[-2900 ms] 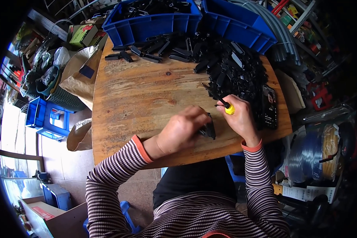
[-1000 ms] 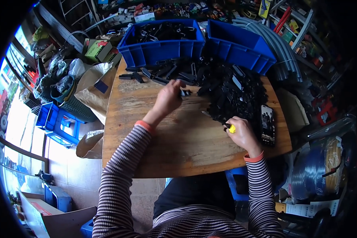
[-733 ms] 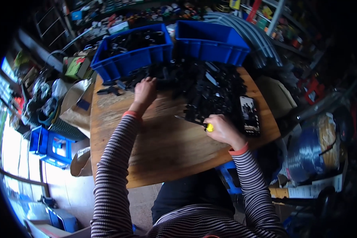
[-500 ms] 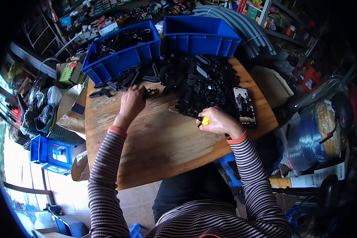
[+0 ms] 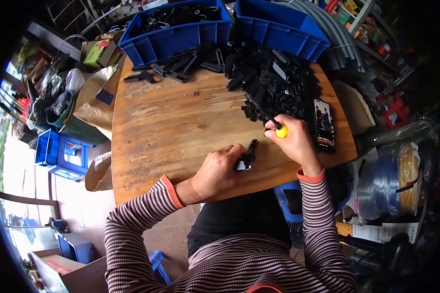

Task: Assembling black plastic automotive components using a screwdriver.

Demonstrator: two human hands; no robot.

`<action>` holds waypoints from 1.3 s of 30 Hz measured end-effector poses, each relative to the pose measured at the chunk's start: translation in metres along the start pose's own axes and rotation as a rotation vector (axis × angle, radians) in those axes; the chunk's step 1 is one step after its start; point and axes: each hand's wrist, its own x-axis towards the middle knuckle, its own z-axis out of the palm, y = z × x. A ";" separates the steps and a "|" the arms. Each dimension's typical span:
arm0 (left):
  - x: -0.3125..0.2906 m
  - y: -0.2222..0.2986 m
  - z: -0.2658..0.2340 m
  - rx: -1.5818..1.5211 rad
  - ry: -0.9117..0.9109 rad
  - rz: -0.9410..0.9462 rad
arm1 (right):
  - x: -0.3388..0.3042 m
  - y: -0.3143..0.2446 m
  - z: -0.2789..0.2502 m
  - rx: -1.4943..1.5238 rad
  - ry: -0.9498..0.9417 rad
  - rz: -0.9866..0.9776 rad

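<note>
Near the front edge of the wooden table (image 5: 166,122), my left hand (image 5: 216,170) is closed on a small black plastic part (image 5: 251,150). A pale or shiny patch shows at the part's lower end, and my fingers hide the rest of it. To its right, my right hand (image 5: 297,140) grips the yellow and black handle of a screwdriver (image 5: 281,131). Its shaft points up and left toward a heap of small black parts (image 5: 264,90) and is hard to make out against them. The two hands are apart.
Longer black pieces (image 5: 181,63) lie along the table's far side. Behind them stand a blue bin (image 5: 181,41) filled with black parts and a second blue bin (image 5: 283,34). A phone (image 5: 323,124) with a lit screen lies right of the heap. Paper bags (image 5: 95,105) stand at the left.
My left hand has come from the far-left pieces back to the table's front edge, now with a black part in it. My right hand keeps the screwdriver. The view has shifted.
</note>
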 end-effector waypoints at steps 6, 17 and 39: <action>0.002 -0.018 -0.023 0.283 -0.032 0.516 | -0.012 -0.007 0.025 -0.198 -0.006 -0.139; 0.005 -0.012 0.013 0.589 -0.092 0.749 | -0.016 -0.018 0.025 -0.342 -0.115 -0.196; 0.042 -0.006 -0.008 0.641 -0.321 0.669 | 0.015 0.016 -0.008 -0.441 0.068 -0.092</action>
